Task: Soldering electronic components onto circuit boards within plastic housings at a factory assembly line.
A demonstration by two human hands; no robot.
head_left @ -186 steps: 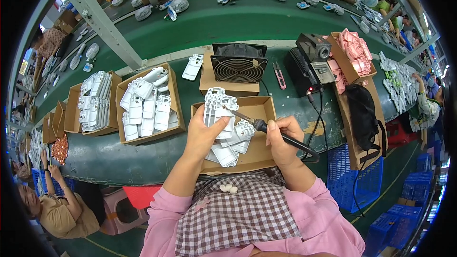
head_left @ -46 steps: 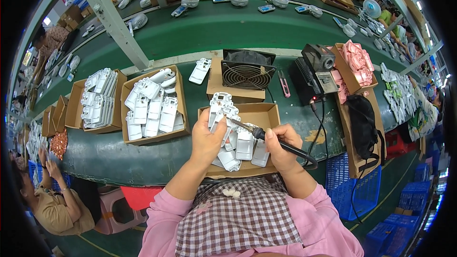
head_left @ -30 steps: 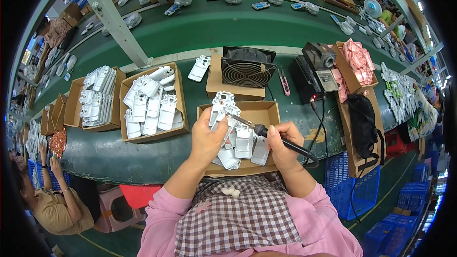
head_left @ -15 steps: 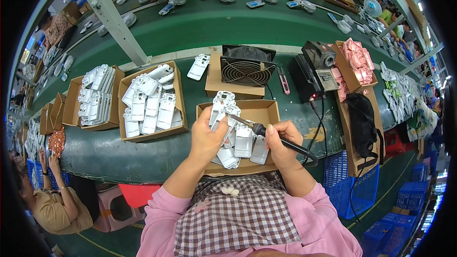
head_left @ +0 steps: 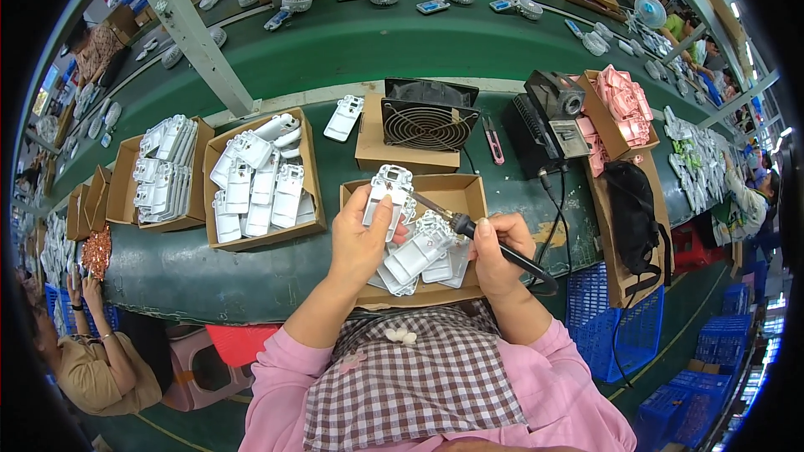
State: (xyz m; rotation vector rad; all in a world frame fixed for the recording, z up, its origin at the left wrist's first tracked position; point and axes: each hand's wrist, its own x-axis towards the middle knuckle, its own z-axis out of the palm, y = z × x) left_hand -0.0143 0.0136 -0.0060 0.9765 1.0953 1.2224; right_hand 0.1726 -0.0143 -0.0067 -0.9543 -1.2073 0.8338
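Note:
My left hand (head_left: pixel 358 233) is closed on a white plastic housing (head_left: pixel 389 193), thumb across its face, above a shallow carton (head_left: pixel 471 192). Between the fingers of my right hand (head_left: pixel 504 253) is the black handle of a soldering iron (head_left: pixel 521 262). Its metal tip points up and left, close beside the housing's upper right edge; whether they touch I cannot tell. Below both hands, several loose white housings (head_left: pixel 412 258) lie piled in the carton, the top one slanted.
Left stand two cartons of white housings (head_left: pixel 266 192) (head_left: pixel 167 169). Behind the work are a black fan (head_left: pixel 429 121), a single housing (head_left: pixel 343 118), tweezers (head_left: pixel 493 141) and a black soldering station (head_left: pixel 536 138) with a cable. Pink parts (head_left: pixel 624 105) sit right. Co-workers are around.
The iron's tip has moved from over the housing to beside its edge. A slanted housing now tops the pile. My left hand's housing shows more of its flat face. Belt fans appear slightly farther left.

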